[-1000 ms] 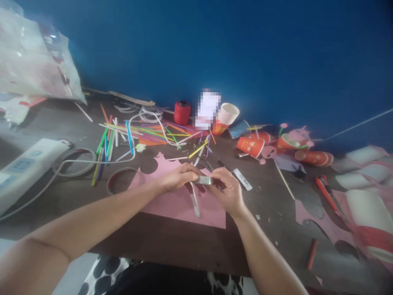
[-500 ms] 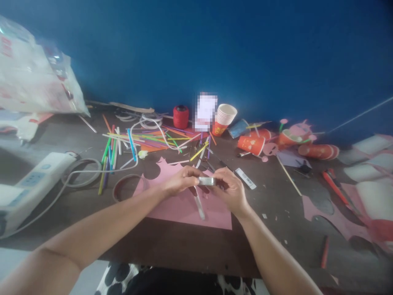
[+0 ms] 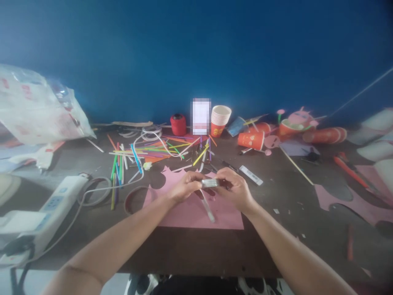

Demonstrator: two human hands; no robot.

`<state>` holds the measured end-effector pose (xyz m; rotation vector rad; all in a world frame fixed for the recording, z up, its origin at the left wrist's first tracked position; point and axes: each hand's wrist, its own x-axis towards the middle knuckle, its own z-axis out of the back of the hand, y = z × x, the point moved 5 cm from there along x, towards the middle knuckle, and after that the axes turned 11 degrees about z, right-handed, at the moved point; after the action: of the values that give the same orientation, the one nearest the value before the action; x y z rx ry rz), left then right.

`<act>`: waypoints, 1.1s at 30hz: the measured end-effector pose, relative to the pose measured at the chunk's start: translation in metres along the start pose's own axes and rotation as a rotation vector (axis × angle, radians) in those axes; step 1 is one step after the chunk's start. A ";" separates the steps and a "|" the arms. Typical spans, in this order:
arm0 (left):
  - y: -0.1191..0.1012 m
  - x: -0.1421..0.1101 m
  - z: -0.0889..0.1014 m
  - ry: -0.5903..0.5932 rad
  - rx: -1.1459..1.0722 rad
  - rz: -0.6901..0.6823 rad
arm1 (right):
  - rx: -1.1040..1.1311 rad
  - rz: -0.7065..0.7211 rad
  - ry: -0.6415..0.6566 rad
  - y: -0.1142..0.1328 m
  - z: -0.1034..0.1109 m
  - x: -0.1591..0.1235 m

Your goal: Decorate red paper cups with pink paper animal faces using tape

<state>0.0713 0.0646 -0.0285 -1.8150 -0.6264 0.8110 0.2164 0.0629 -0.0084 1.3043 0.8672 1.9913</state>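
My left hand [image 3: 190, 184] pinches the left end of a small silvery-grey block [image 3: 210, 183] between its thumb and fingers. On the block's other end my right hand [image 3: 235, 187] is closed, with its fingers curled behind. The block's far side is hidden, and blur keeps me from telling its kind. Below both hands lies a pink paper sheet [image 3: 196, 215] with cut-out edges. A whitish strip [image 3: 208, 209] slants across the sheet under the block; whether it joins the block I cannot tell.
Coloured sticks [image 3: 147, 149] lie behind the sheet, near a red spool [image 3: 178, 125] and stacked paper cups [image 3: 221, 119]. A white power strip [image 3: 58, 200] and its cable are on the left. Pink paper scraps [image 3: 344, 205] and a red-handled cutter [image 3: 353, 174] lie right.
The head view has shifted a little, so the table's things sit slightly lower and farther apart. Both hands keep hold of the small block, which has tilted slightly.
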 end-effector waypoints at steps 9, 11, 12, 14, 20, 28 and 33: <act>0.002 0.000 0.001 -0.031 -0.011 0.034 | 0.062 -0.028 -0.028 -0.001 0.000 -0.001; 0.003 0.000 0.001 -0.041 -0.018 0.040 | 0.056 -0.026 -0.022 0.000 0.000 0.000; 0.003 0.000 0.002 -0.048 -0.016 0.037 | 0.050 -0.021 -0.014 0.000 0.000 0.000; 0.004 0.001 0.002 -0.056 -0.010 0.038 | 0.038 -0.015 0.005 0.000 0.000 -0.001; 0.005 0.001 0.002 -0.056 -0.015 0.067 | 0.058 -0.031 0.010 -0.001 0.000 -0.001; 0.007 0.002 0.004 -0.066 -0.037 0.059 | 0.013 0.022 0.033 0.003 0.000 0.000; 0.008 0.003 0.005 -0.063 -0.047 0.067 | 0.023 0.017 0.026 0.003 0.001 0.000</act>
<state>0.0696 0.0668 -0.0376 -1.8676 -0.6326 0.9076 0.2170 0.0611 -0.0062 1.3052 0.8967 2.0213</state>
